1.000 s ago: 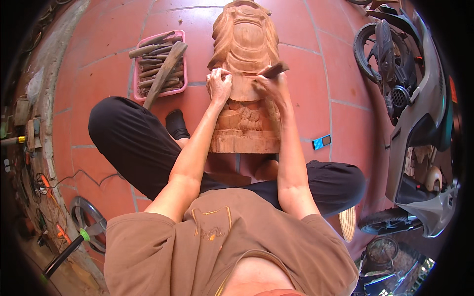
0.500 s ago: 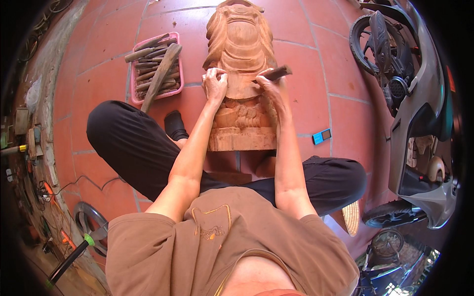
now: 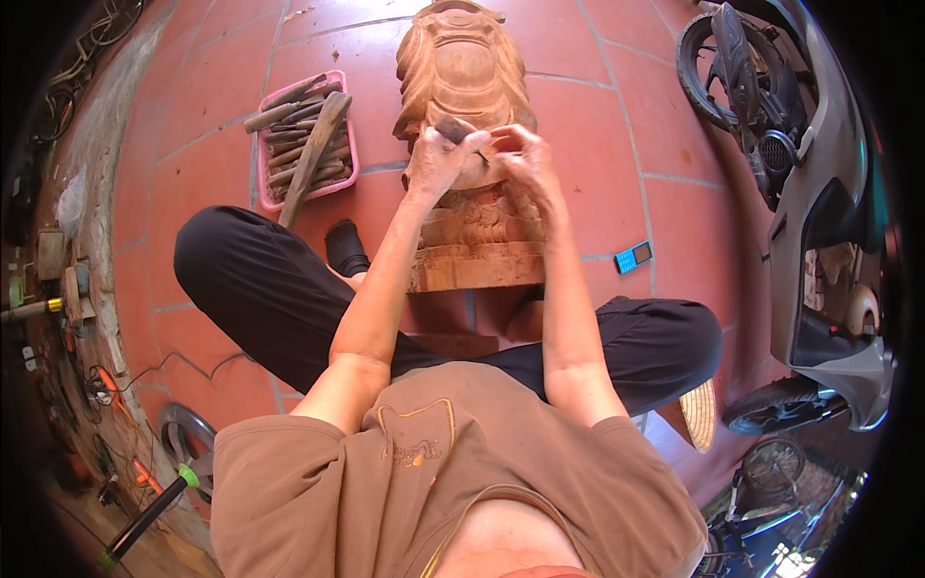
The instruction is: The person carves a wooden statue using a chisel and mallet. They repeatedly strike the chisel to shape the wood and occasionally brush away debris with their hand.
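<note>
Both hands have closed in at the middle of the carving (image 3: 462, 106), which stands on the tiles between the knees. The left hand (image 3: 441, 159) now grips the chisel (image 3: 453, 130), fingers curled round it; the right hand (image 3: 520, 154) pinches near the blade (guiding, it seems). Fine cutting, I'd say.

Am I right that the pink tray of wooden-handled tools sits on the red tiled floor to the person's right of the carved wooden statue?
Not quite. The pink tray of wooden-handled tools sits on the red tiled floor to the person's left of the carved wooden statue, as the head view shows.
</note>
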Available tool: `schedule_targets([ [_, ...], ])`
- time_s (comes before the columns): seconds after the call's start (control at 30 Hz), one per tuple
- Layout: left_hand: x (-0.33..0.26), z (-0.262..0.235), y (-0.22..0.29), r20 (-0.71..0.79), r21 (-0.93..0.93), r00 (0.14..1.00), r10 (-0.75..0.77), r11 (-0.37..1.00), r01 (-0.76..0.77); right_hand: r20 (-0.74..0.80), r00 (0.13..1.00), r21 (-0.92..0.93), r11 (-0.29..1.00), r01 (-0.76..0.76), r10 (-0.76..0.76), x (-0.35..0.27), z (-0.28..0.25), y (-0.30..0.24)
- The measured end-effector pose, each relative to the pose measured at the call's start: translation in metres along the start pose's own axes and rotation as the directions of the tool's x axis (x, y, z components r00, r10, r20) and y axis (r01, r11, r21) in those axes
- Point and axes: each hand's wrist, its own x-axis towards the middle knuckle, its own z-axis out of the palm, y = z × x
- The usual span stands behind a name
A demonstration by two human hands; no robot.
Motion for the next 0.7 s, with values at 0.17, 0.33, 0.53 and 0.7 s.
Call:
schedule_targets([
  [0.17,-0.003,-0.013,0.005,-0.071,-0.179,0.986,-0.150,0.975,0.136,-0.319,0.948,0.135,0.990,0.046,0.000,0.009,-0.024,0.037],
  [0.33,-0.008,-0.006,0.004,-0.073,-0.260,0.991,-0.109,0.962,0.087,-0.487,0.872,0.084,0.990,0.110,-0.056,0.020,0.014,0.087],
  [0.53,-0.013,-0.014,0.004,0.064,-0.149,0.986,-0.152,0.976,0.160,-0.486,0.874,-0.289,0.946,-0.147,-0.013,0.016,0.032,0.074],
  [0.7,-0.008,-0.014,0.013,0.016,-0.103,0.981,-0.192,0.976,0.193,-0.464,0.883,-0.267,0.939,-0.216,0.071,0.016,0.031,0.065],
])
